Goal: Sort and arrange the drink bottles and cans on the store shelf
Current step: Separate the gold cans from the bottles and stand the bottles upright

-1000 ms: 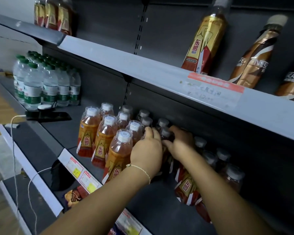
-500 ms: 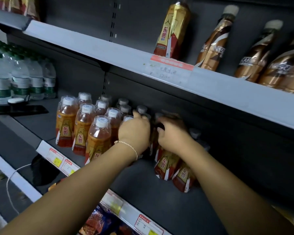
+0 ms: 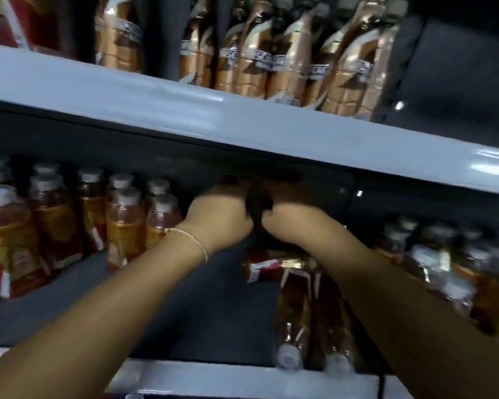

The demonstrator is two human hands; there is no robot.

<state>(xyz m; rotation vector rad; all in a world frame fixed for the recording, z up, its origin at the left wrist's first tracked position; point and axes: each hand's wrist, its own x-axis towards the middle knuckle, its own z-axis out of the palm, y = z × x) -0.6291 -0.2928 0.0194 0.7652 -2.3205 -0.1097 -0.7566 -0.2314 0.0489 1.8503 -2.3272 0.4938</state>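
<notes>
While gold-brown bottles (image 3: 343,67) are crowding the upper shelf (image 3: 242,122), a person is reaching both arms onto the lower shelf (image 3: 185,312). Rows of orange drink bottles (image 3: 124,223) are standing at left, further bottles (image 3: 432,269) are sitting blurred at right, and two toppled bottles (image 3: 294,312) are lying caps-forward at the front edge under the right forearm. The left hand (image 3: 219,217) and right hand (image 3: 294,223) are hovering close together at the back; their fingers are lost in shadow, so any grip cannot be told. A bracelet (image 3: 190,237) is circling the left wrist.
</notes>
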